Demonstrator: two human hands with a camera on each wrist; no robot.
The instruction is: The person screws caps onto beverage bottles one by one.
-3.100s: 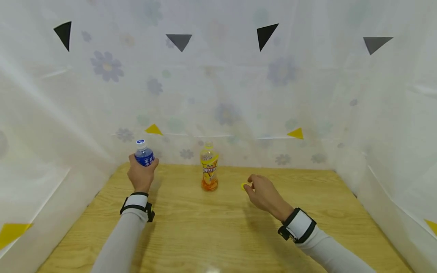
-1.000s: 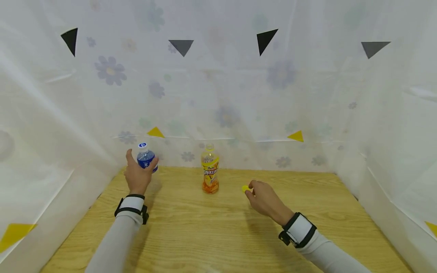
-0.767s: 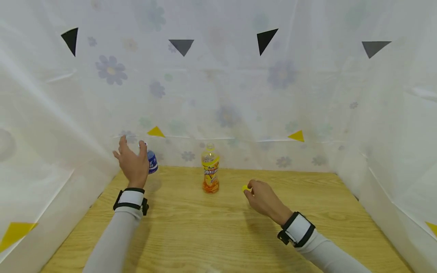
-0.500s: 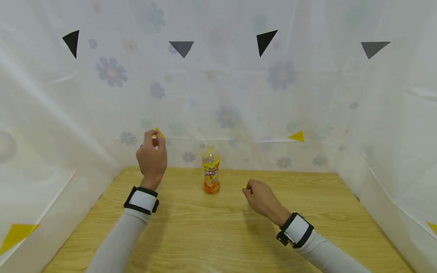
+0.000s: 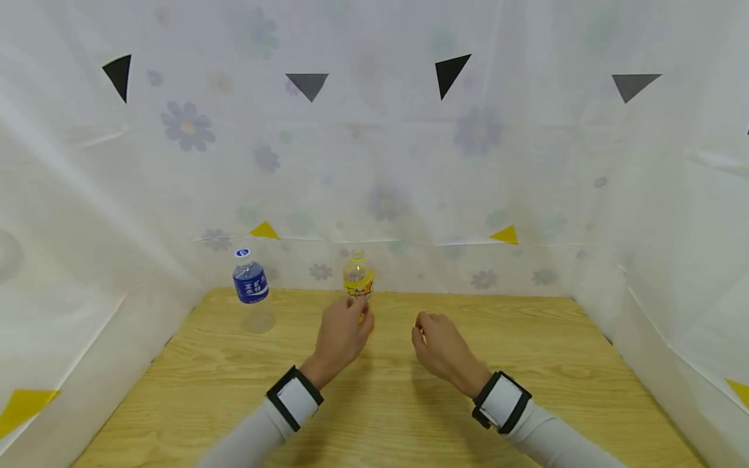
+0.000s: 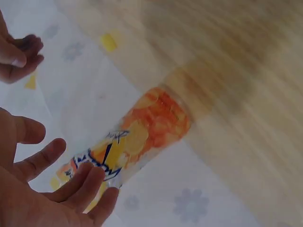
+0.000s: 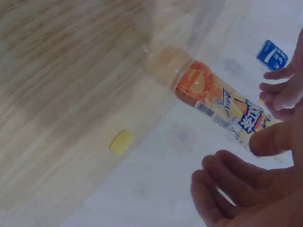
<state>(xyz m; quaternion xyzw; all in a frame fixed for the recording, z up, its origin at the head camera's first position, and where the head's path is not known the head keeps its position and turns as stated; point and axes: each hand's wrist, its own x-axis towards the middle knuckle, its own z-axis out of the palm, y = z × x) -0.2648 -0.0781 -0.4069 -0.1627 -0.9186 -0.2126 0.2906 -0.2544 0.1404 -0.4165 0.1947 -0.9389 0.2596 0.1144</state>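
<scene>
An uncapped bottle with a yellow label [image 5: 359, 279] stands upright mid-table, orange showing at its base [image 6: 156, 118]. My left hand [image 5: 342, 335] is in front of it and hides its lower part; in the left wrist view its loosely bent fingers are spread and hold nothing. To the right, my right hand [image 5: 447, 351] hovers over the table, fingers loosely curled with nothing between them. A yellow bottle cap [image 7: 121, 142] lies on the table near it, hidden in the head view. The blue-labelled water bottle [image 5: 251, 283], with its white cap on, stands at the left.
The wooden table [image 5: 374, 422] ends at a white flowered curtain [image 5: 386, 149], with more sheeting along both sides. Yellow and dark triangles mark the curtain.
My left hand has let go of the water bottle, lifted past its top and moved right to the yellow-labelled bottle. The water bottle stays standing. My right hand has barely moved.
</scene>
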